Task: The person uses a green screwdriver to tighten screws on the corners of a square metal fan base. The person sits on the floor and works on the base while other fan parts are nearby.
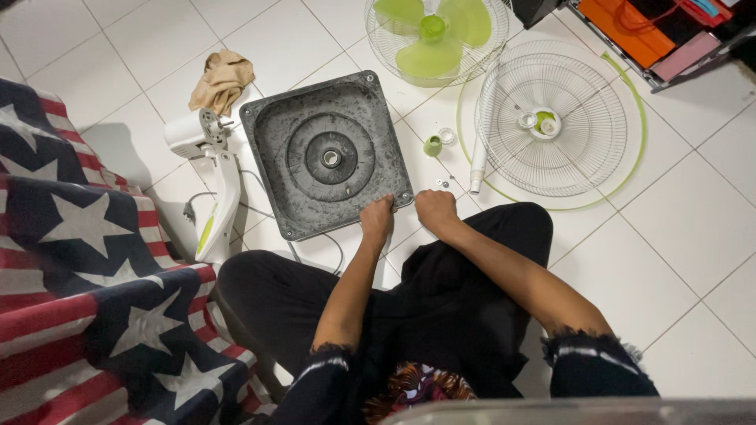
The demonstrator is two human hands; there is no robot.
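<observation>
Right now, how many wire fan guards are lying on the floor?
2: one wire guard under the green blades at top, one green-rimmed guard right of the grey base.

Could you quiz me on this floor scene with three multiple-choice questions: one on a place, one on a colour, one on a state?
1. Where does the tan cloth lie?
A. Beyond the white fan head
B. Inside the wire grille
C. On the person's lap

2. What colour are the fan blades?
A. Red
B. Light green
C. Black

3. What is the left hand doing?
A. Resting on the knee
B. Lifting the cloth
C. Gripping the edge of the grey square base

Answers: 1 A, it sits just past the head; 2 B, blades are lime-coloured; 3 C, fingers curl over the near edge, the right hand beside it.
</observation>
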